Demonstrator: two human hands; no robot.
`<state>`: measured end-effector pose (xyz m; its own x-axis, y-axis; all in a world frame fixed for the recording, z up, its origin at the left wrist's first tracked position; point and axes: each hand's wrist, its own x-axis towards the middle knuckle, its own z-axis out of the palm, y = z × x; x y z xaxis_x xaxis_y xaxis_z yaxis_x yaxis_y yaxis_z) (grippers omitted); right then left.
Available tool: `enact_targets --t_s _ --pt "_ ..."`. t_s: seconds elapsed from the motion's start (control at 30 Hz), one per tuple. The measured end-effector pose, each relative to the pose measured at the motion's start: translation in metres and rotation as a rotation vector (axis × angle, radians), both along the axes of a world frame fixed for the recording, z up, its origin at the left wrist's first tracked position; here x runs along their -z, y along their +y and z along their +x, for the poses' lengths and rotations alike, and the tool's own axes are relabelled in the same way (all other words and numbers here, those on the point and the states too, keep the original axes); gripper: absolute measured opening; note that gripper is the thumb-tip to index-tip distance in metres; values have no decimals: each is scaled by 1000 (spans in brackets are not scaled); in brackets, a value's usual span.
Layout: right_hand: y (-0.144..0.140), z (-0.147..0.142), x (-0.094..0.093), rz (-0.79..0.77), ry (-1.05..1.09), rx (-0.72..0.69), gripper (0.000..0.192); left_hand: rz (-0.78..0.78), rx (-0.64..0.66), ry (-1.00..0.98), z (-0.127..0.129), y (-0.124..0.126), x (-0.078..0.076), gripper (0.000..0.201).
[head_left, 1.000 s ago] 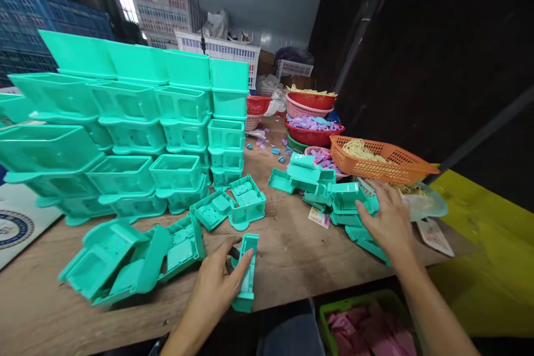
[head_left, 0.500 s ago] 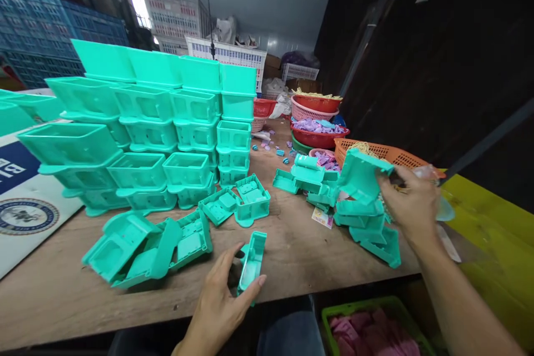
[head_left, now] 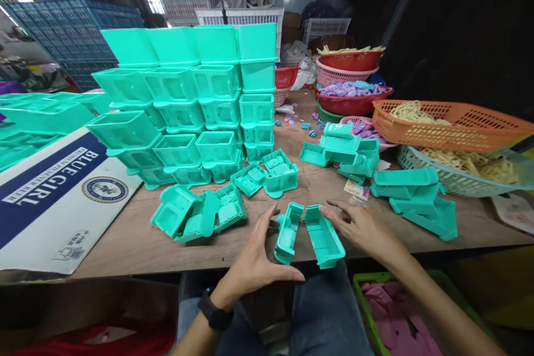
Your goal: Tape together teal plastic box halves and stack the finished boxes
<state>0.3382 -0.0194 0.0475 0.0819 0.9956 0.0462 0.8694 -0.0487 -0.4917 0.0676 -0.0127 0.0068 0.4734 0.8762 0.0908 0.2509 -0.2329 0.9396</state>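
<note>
I log 2 teal plastic half-shells (head_left: 309, 233), left hand (head_left: 255, 253) and right hand (head_left: 359, 226) open beside them; orange mesh basket (head_left: 459, 136) holds yellow bands (head_left: 413, 111).

free: bare table (head_left: 133, 239) | blocked: teal stack (head_left: 196, 100), baskets (head_left: 450, 125)

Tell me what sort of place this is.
Probably a small workshop that assembles plastic goods: stacked teal housings fill the wooden table, baskets of small parts stand ready, and both hands hold two teal pieces.
</note>
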Motion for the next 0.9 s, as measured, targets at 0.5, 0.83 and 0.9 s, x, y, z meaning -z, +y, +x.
enact_targets --t_s 0.5,0.83,0.9 --pt "-30 6 43 -72 341 -377 127 51 248 -18 9 33 16 131" --pt "-18 -16 56 78 420 -452 132 39 136 -82 15 21 20 116" --pt "-19 -18 56 75 429 -447 131 30 117 -91 16 21 20 114"
